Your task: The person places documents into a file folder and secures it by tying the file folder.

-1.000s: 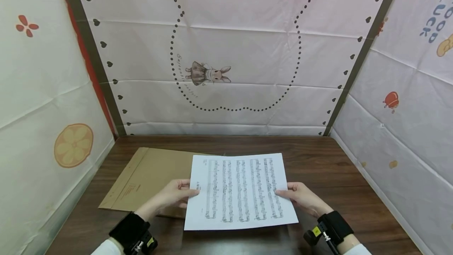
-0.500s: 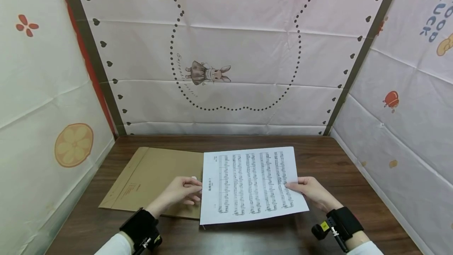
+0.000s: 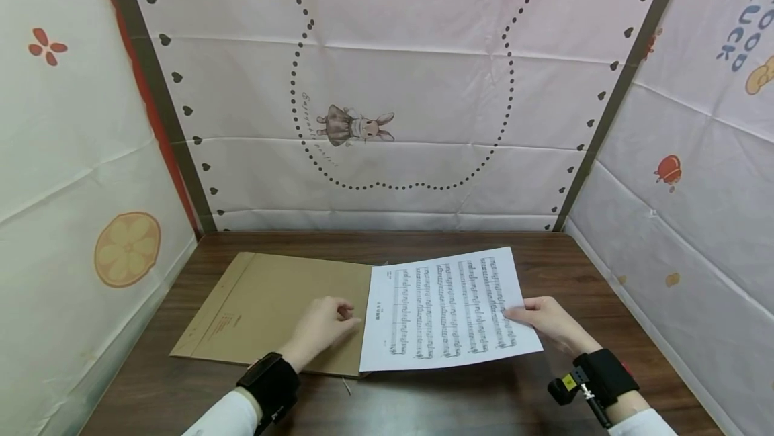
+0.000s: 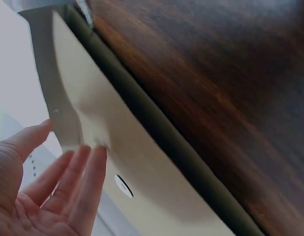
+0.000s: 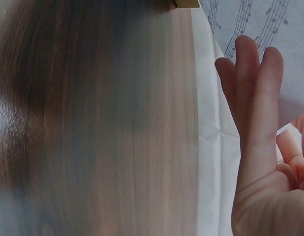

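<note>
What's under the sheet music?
The right hand has fingers beneath the sheet music; dark wooden table shows past its near edge. How far, if at all, the brown envelope extends underneath is covered.

The head view is looking forward and down over the wooden table (image 3: 459, 406), taking in the left hand (image 3: 325, 325), the right hand (image 3: 553, 320) and the fabric backdrop (image 3: 411, 86). From close up, the left wrist view is facing past its hand to the kraft-paper envelope (image 3: 266, 308), which the head view is sharing; the right wrist view is peering closely past its hand, sharing part of the sheet music (image 3: 446, 312) with the head view.
</note>
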The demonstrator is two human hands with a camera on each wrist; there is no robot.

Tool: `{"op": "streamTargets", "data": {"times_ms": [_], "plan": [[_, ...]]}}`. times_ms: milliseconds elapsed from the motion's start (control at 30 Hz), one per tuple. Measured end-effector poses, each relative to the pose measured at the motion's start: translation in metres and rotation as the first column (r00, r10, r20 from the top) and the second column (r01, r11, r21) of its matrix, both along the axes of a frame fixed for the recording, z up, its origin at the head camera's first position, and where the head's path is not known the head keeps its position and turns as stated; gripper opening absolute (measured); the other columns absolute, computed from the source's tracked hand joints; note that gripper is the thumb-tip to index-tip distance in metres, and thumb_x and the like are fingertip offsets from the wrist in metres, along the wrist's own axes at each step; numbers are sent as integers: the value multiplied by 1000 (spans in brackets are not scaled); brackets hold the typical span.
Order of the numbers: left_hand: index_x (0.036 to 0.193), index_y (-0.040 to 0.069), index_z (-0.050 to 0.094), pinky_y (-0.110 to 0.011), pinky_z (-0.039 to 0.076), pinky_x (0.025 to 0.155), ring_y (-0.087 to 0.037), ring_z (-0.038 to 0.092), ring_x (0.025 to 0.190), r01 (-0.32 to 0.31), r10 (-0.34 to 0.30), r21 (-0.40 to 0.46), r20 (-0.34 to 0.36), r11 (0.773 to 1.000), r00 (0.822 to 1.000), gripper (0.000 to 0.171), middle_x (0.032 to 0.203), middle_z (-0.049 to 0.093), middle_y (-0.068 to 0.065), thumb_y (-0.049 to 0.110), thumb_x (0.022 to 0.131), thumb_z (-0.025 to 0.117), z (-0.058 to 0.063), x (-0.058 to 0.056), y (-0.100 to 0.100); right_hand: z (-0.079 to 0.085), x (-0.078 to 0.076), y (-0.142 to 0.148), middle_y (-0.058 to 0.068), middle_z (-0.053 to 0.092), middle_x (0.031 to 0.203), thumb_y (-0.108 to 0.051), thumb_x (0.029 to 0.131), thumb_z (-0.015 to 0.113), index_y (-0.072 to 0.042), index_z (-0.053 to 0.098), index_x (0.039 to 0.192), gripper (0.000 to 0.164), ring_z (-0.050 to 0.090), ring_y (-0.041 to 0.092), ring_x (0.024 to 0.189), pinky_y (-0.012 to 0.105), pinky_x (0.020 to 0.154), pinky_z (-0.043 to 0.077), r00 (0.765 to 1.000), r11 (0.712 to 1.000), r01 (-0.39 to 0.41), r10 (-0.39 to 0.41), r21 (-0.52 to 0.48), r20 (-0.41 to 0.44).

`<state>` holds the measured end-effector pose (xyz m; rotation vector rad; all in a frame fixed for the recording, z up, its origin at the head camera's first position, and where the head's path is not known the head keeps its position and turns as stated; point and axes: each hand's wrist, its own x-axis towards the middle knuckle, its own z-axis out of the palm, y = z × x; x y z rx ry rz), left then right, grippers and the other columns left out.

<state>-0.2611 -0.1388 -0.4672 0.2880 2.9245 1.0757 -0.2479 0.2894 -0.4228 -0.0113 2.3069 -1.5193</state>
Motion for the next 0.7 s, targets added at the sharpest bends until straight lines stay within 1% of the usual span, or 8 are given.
{"op": "streamTargets", "data": {"times_ms": [67,133,200,300,367,433,533,700], "plan": [[104,3,77,-38,59,76,-18,72,83,-15,7,-111,-67,994,998,34,91,78,-6,29,84,83,-1,-1,5,1,0,1,10,80,100,-20,99,67,15,64,125,44,78,16,80,28,68,62,1000,1000,-1,1,-3,-3],[103,3,76,-40,58,70,-20,70,80,-30,8,-200,-112,979,994,41,90,76,-7,38,82,84,-2,-1,8,2,0,2,11,80,100,-20,98,67,15,64,125,44,78,16,80,28,68,62,1000,1000,2,-2,1,-7],[96,4,74,-38,54,61,-20,66,73,-54,12,-273,-153,961,988,44,85,73,-7,44,79,85,-4,-2,11,3,0,4,11,80,100,-20,98,67,14,64,125,44,78,16,80,27,68,62,1000,1000,7,-7,13,-17],[83,6,69,-37,50,53,-22,64,68,-84,11,-355,-203,931,979,48,82,69,-8,50,76,86,-8,-4,16,4,1,7,13,80,101,-20,98,67,15,64,126,44,77,16,80,28,68,62,1000,999,13,-12,34,-29],[75,7,64,-37,50,52,-24,64,68,-94,8,-387,-218,917,976,51,82,69,-9,54,74,86,-10,-5,18,5,1,9,13,80,101,-20,99,67,15,63,126,45,77,16,79,28,67,62,999,998,21,-19,52,-34],[72,8,62,-39,51,53,-27,65,69,-98,6,-408,-222,908,975,55,83,69,-9,57,72,86,-12,-6,20,7,2,10,13,80,101,-21,99,67,14,63,127,46,77,17,79,29,67,62,999,998,30,-28,64,-30],[69,9,59,-39,51,54,-26,63,70,-104,14,-425,-209,899,978,58,81,68,-8,61,70,85,-14,-6,22,10,1,10,13,80,99,-24,99,67,13,64,126,45,78,18,79,30,67,62,999,995,36,-32,93,-39],[66,9,57,-38,52,55,-26,62,71,-116,28,-439,-203,891,979,60,80,67,-9,63,70,85,-15,-7,26,12,0,8,15,80,99,-25,98,69,10,69,121,42,77,17,81,30,70,60,997,990,10,1,140,-75]]}}
